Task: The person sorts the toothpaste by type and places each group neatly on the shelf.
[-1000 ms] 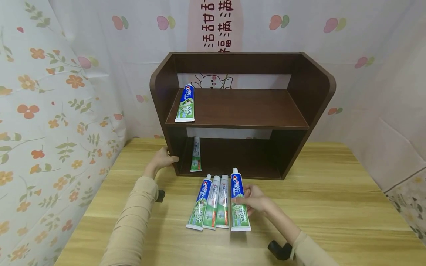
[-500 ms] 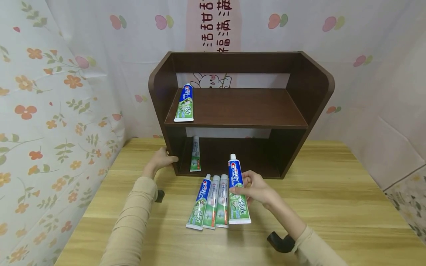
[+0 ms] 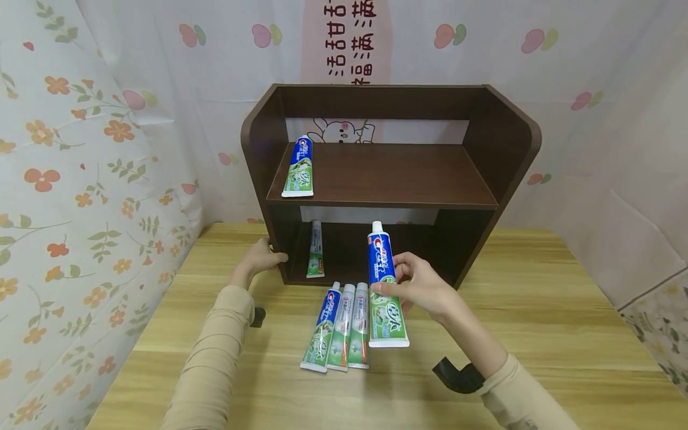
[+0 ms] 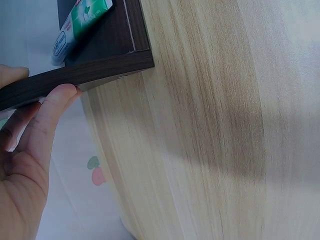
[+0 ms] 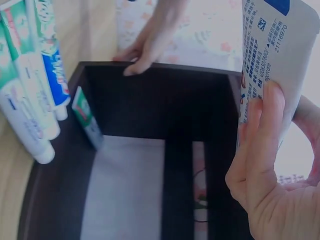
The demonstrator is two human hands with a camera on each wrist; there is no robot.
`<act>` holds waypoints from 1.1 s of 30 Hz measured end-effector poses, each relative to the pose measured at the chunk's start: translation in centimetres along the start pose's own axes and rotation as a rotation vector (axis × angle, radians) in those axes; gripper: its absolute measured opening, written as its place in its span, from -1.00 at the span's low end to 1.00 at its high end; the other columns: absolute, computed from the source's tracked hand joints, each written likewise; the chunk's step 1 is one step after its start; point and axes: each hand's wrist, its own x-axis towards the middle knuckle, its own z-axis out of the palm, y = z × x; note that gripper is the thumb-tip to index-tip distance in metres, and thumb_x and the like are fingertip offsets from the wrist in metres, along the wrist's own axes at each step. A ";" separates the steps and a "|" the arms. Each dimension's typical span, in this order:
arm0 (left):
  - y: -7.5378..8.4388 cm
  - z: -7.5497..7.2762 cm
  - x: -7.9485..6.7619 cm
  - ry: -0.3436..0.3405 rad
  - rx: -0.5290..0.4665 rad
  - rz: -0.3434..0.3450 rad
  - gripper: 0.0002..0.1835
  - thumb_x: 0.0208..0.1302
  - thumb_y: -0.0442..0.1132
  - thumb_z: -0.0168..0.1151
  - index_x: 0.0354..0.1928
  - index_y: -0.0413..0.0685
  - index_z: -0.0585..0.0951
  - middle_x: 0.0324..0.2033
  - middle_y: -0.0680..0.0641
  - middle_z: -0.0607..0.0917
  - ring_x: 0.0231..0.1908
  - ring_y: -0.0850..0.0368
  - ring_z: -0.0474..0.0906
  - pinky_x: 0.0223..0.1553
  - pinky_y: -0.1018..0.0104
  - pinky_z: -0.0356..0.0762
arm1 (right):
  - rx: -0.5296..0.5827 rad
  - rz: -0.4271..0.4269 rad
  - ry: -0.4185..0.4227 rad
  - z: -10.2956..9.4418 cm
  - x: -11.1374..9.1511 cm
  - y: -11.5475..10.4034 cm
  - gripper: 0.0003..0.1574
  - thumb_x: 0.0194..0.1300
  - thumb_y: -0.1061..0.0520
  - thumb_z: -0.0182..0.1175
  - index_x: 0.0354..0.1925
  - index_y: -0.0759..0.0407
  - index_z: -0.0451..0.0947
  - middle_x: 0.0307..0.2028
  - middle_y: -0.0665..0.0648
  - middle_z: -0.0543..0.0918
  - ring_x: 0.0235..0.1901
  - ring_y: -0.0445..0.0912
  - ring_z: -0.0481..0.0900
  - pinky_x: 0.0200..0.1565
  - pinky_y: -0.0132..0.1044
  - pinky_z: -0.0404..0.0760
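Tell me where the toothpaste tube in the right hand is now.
In the head view, the held tube is in the right hand, raised before the brown shelf, right of the three tubes on the table.

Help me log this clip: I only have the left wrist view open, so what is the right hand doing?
Observer: The right hand is holding a blue-and-green toothpaste tube above the table.
Reviewer: Are other tubes lying on the table?
Observer: Yes, three in a row: one more blue-and-green tube and two silver-and-green tubes.
Reviewer: And the upper shelf?
Observer: A single Crest tube lies at its left end, cap toward the back.
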 end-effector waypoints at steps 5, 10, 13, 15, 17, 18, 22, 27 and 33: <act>-0.1 -0.1 0.1 0.006 0.007 0.009 -0.17 0.21 -0.13 0.03 0.34 -0.46 -0.10 0.18 -0.44 0.35 -0.12 -0.18 0.60 0.23 -0.11 0.20 | 0.004 -0.020 -0.001 -0.3 0.0 -1.3 -0.26 0.06 0.11 0.31 0.09 0.39 0.19 -0.37 0.19 0.47 -0.47 -0.11 0.58 -0.50 -0.28 0.60; -0.3 -0.1 0.1 0.006 -0.007 0.005 -0.17 0.22 -0.13 0.04 0.34 -0.47 -0.09 0.16 -0.44 0.37 -0.11 -0.18 0.59 0.23 -0.12 0.20 | -0.015 -0.049 -0.002 -0.7 0.4 -2.6 -0.26 0.08 0.11 0.30 0.10 0.38 0.19 -0.36 0.18 0.47 -0.48 -0.11 0.57 -0.52 -0.31 0.58; -0.3 -0.1 0.1 0.003 -0.011 -0.001 -0.18 0.23 -0.13 0.03 0.34 -0.46 -0.09 0.18 -0.44 0.34 -0.09 -0.18 0.58 0.22 -0.12 0.22 | -0.024 -0.068 -0.005 -1.1 0.8 -3.4 -0.26 0.09 0.11 0.29 0.11 0.38 0.19 -0.37 0.17 0.48 -0.49 -0.12 0.57 -0.54 -0.31 0.57; -0.3 0.0 0.1 0.001 -0.018 -0.006 -0.18 0.22 -0.13 0.04 0.34 -0.45 -0.08 0.21 -0.43 0.31 -0.07 -0.18 0.57 0.22 -0.12 0.22 | -0.024 -0.077 -0.005 -1.5 1.1 -3.9 -0.26 0.10 0.11 0.28 0.12 0.40 0.18 -0.36 0.17 0.48 -0.49 -0.13 0.58 -0.53 -0.29 0.59; -0.2 0.0 0.1 -0.003 -0.026 -0.006 -0.18 0.22 -0.13 0.05 0.34 -0.44 -0.08 0.21 -0.43 0.31 -0.06 -0.18 0.57 0.22 -0.11 0.23 | -0.025 -0.083 0.001 -1.9 1.5 -4.5 -0.26 0.11 0.11 0.27 0.12 0.41 0.18 -0.35 0.17 0.48 -0.49 -0.13 0.59 -0.51 -0.28 0.60; -0.1 0.1 0.1 -0.004 -0.026 -0.002 -0.18 0.22 -0.13 0.05 0.34 -0.44 -0.07 0.20 -0.43 0.32 -0.07 -0.18 0.57 0.21 -0.12 0.23 | -0.026 -0.083 0.005 -2.2 1.7 -4.8 -0.27 0.12 0.11 0.27 0.12 0.40 0.18 -0.34 0.18 0.48 -0.48 -0.13 0.59 -0.50 -0.28 0.61; 0.0 0.1 0.1 0.000 -0.038 0.004 -0.19 0.21 -0.15 0.06 0.34 -0.44 -0.06 0.18 -0.43 0.35 -0.10 -0.19 0.58 0.21 -0.11 0.24 | -0.054 -0.068 0.036 -3.0 2.7 -6.0 -0.25 0.14 0.08 0.25 0.15 0.40 0.16 -0.28 0.20 0.46 -0.47 -0.14 0.59 -0.46 -0.31 0.61; -0.1 0.1 0.2 0.010 -0.028 0.012 -0.18 0.20 -0.14 0.06 0.34 -0.45 -0.07 0.19 -0.44 0.33 -0.12 -0.18 0.59 0.21 -0.11 0.24 | -0.076 -0.042 0.077 -4.2 4.3 -7.5 -0.22 0.16 0.04 0.23 0.18 0.38 0.13 -0.20 0.24 0.49 -0.50 -0.18 0.60 -0.44 -0.36 0.60; -0.4 0.1 0.4 0.008 -0.037 0.007 -0.15 0.20 -0.14 0.07 0.35 -0.45 -0.10 0.21 -0.44 0.30 -0.11 -0.17 0.59 0.22 -0.12 0.22 | -0.059 0.007 0.104 -5.2 6.2 -8.8 -0.18 0.16 0.01 0.23 0.22 0.36 0.13 -0.13 0.27 0.55 -0.52 -0.21 0.63 -0.39 -0.35 0.62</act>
